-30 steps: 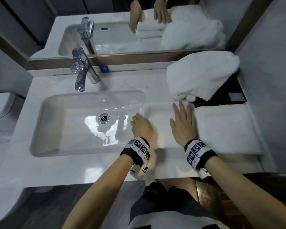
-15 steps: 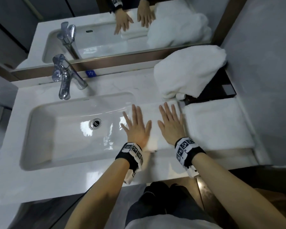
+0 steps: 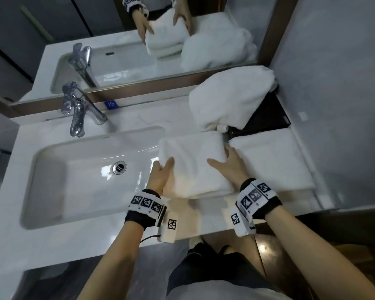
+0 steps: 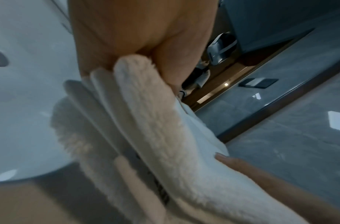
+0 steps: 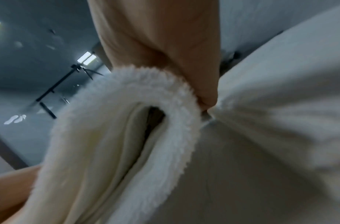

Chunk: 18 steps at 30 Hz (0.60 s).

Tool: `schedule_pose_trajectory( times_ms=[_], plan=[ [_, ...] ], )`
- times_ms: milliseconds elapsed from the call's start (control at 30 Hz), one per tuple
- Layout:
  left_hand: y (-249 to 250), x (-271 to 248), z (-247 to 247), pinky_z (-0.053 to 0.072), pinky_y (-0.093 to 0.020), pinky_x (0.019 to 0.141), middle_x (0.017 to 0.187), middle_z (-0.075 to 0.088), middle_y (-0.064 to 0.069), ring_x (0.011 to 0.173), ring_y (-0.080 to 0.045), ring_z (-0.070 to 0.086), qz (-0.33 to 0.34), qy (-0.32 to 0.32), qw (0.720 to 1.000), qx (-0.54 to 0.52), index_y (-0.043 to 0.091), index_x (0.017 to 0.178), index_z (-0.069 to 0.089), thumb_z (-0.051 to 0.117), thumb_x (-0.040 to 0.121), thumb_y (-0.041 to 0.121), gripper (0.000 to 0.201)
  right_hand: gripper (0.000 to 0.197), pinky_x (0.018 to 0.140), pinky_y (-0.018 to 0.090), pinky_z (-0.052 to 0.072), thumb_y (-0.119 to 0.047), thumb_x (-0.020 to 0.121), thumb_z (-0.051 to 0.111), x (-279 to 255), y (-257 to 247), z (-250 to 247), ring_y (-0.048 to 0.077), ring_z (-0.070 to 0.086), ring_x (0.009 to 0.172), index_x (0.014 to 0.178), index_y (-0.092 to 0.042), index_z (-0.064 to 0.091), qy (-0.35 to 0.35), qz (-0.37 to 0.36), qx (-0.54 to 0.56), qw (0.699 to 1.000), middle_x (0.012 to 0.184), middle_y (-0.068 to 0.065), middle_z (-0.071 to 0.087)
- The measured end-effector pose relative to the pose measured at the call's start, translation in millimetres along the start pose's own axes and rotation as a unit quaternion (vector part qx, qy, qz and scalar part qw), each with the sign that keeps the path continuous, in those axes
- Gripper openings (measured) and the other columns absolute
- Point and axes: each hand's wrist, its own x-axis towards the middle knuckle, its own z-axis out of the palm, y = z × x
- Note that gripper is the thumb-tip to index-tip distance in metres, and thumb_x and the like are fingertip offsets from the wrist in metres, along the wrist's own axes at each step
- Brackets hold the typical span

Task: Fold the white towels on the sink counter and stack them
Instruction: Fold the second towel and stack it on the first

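sink (image 3: 52, 187) left | held towel (image 3: 193, 165) middle | folded towel (image 3: 268, 161) right | heap (image 3: 230, 98) behind

Fluffy terry-cloth towel (image 3: 193, 161), glossy sink (image 3: 78, 180), polished chrome faucet (image 3: 78, 113).

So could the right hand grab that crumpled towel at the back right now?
Probably not right away. The right hand is busy gripping one side of the folded towel, while the left hand grips the other. The crumpled towel lies just behind with nothing blocking it, so once the hand lets go it looks reachable.
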Motion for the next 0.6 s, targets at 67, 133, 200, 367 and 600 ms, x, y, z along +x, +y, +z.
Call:
schedule_pose_trajectory(
  times_ms=[67, 133, 200, 367, 600],
  plan=[
    [13.6, -12.5, 7.1, 0.043, -0.027, 0.059, 0.097, 0.056, 0.004, 0.084, -0.011, 0.056, 0.036, -0.008, 0.999, -0.005, 0.014, 0.110, 0.040, 0.050, 0.092, 0.044, 0.036, 0.078, 0.098, 0.034, 0.043, -0.036, 0.076, 0.073, -6.0, -5.2, -20.2, 0.022, 0.051, 0.121, 0.141, -0.017, 0.035, 0.018, -0.023, 0.023, 0.999, 0.137, 0.001, 0.050],
    [27.8, -24.4, 23.6, 0.044, -0.028, 0.059, 0.097, 0.055, 0.002, 0.087, -0.015, 0.058, 0.073, -0.023, 0.997, 0.018, 0.014, 0.106, 0.040, 0.048, 0.093, 0.047, 0.036, 0.073, 0.096, 0.033, 0.044, -0.034, 0.077, 0.073, -12.9, -6.0, -47.6, 0.019, 0.053, 0.118, 0.140, -0.019, 0.039, 0.041, -0.045, 0.045, 0.997, 0.134, 0.000, 0.052],
    [40.3, -34.7, 48.0, 0.044, -0.029, 0.057, 0.093, 0.054, 0.000, 0.083, -0.016, 0.057, 0.110, -0.043, 0.990, 0.076, 0.013, 0.102, 0.038, 0.043, 0.093, 0.050, 0.039, 0.069, 0.096, 0.033, 0.044, -0.031, 0.079, 0.072, -18.8, -3.3, -79.6, 0.016, 0.053, 0.114, 0.140, -0.021, 0.041, 0.072, -0.059, 0.055, 0.994, 0.133, 0.000, 0.054],
    [56.5, -58.5, 120.9, 0.056, -0.040, 0.069, 0.097, 0.057, -0.005, 0.082, -0.026, 0.062, 0.143, -0.121, 0.969, 0.161, 0.008, 0.112, 0.031, 0.037, 0.095, 0.050, 0.045, 0.063, 0.095, 0.034, 0.043, -0.024, 0.081, 0.069, -28.5, 14.0, -157.7, 0.020, 0.053, 0.114, 0.138, -0.020, 0.041, 0.142, -0.067, -0.005, 0.988, 0.133, 0.003, 0.054],
    [56.3, -69.2, 179.0, 0.049, -0.053, 0.092, 0.130, 0.050, -0.024, 0.113, -0.039, 0.055, 0.122, -0.114, 0.975, 0.148, -0.002, 0.124, 0.029, 0.039, 0.097, 0.042, 0.052, 0.057, 0.106, 0.037, 0.037, -0.017, 0.085, 0.065, -23.3, 36.6, -196.7, 0.030, 0.047, 0.124, 0.137, -0.011, 0.042, 0.196, -0.091, -0.145, 0.966, 0.138, 0.012, 0.049]
  ],
)
